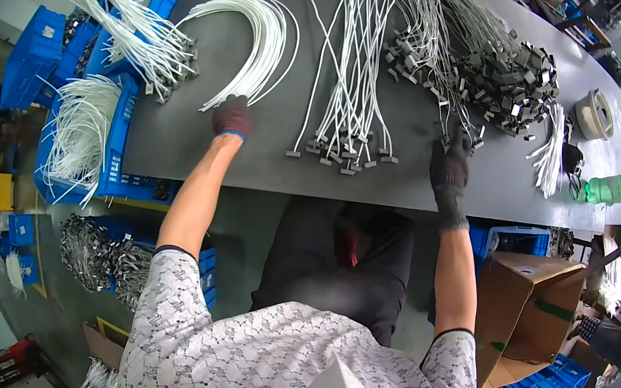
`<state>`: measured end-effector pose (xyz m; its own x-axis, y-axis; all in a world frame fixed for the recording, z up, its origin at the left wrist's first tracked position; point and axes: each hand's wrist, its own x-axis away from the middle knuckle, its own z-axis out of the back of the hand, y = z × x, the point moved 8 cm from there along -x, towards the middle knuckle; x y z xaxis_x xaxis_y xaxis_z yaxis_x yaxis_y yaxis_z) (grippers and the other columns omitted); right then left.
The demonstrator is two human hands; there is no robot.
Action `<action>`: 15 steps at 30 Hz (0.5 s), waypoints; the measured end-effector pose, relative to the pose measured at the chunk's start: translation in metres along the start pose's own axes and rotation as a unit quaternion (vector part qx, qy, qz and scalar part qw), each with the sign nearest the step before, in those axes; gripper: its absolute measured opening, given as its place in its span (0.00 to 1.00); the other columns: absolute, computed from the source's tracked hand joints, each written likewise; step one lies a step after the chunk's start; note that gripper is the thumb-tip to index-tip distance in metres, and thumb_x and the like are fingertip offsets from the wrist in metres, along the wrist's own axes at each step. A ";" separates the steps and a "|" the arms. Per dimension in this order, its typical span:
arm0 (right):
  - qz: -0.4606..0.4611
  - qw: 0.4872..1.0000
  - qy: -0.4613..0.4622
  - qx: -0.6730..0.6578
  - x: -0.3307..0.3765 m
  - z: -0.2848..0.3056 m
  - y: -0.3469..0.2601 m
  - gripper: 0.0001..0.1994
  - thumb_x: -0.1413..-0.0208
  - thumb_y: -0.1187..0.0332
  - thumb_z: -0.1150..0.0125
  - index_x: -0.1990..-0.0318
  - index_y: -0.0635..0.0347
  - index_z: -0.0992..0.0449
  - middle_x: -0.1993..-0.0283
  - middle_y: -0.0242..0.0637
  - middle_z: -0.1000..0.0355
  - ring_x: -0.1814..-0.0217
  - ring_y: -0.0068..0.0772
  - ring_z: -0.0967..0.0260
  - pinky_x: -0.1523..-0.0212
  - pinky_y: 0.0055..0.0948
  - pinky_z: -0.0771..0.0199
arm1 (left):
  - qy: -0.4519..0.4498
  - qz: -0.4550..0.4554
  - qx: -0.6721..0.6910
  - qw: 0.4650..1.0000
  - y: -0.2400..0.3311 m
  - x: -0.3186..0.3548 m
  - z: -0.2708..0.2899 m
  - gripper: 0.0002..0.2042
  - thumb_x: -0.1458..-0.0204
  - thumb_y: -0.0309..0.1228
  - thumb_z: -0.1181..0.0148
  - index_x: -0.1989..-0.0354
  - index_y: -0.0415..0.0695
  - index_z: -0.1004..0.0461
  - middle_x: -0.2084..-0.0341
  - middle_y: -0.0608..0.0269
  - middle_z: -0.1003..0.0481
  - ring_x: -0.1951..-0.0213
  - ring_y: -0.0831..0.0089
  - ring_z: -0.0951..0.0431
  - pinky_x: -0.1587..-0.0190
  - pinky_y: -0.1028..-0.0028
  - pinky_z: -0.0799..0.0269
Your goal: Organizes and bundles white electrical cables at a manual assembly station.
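Observation:
My left hand (pixel 232 117), in a dark maroon glove, is closed at the near end of a curved bundle of thin white tubes (pixel 266 41); its fingertips are partly hidden. My right hand (pixel 450 167), in a dark grey glove, is closed at the near edge of a pile of thin wires with small metal blocks (pixel 513 92). A wire with a metal block (pixel 475 139) shows at its fingers. Between my hands lies a loose row of white tubes (pixel 357 63) with grey metal blocks at their near ends.
The grey table (pixel 266 167) carries a short white bundle (pixel 550 155), a tape roll (pixel 595 115) and a green bottle (pixel 610 189) at right. Another white bundle (pixel 130 23) overhangs the left edge by blue crates (pixel 110 178). A cardboard box (pixel 524 309) stands below right.

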<state>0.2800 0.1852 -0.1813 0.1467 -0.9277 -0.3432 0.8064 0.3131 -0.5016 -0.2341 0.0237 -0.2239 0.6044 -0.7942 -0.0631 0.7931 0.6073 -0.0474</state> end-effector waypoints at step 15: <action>-0.332 0.831 -0.190 -0.403 0.110 0.009 0.039 0.12 0.34 0.63 0.44 0.51 0.61 0.24 0.67 0.30 0.27 0.69 0.18 0.33 0.71 0.21 0.33 | -0.099 -0.064 -0.020 0.993 0.010 -0.006 -0.025 0.11 0.43 0.36 0.44 0.55 0.47 0.24 0.54 0.49 0.24 0.54 0.50 0.19 0.56 0.53 0.21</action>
<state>0.3327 0.0940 -0.2313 0.1166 -0.8995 0.4210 0.1579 -0.4017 -0.9021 -0.2321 0.0348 -0.2494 0.5055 -0.8509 0.1430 0.8628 0.4987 -0.0825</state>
